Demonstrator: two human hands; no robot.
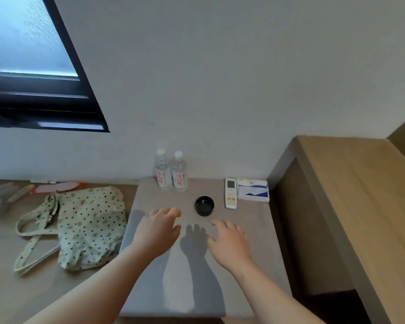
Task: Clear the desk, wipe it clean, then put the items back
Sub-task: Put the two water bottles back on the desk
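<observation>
Our left hand (160,226) and right hand (229,239) hover empty, fingers relaxed, over the desk (255,218), probably poised to clear the black dish (204,206) and bottles (179,176).

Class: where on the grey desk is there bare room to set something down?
Bare: the near half of the desk, nearer than the left hand and right hand; also the back strip between water bottles and remote control. Crowded: back right corner, remote control beside tissue box, black ashtray close by.

Empty hands (159,230) above desk (250,220), ashtray (204,206)
</observation>
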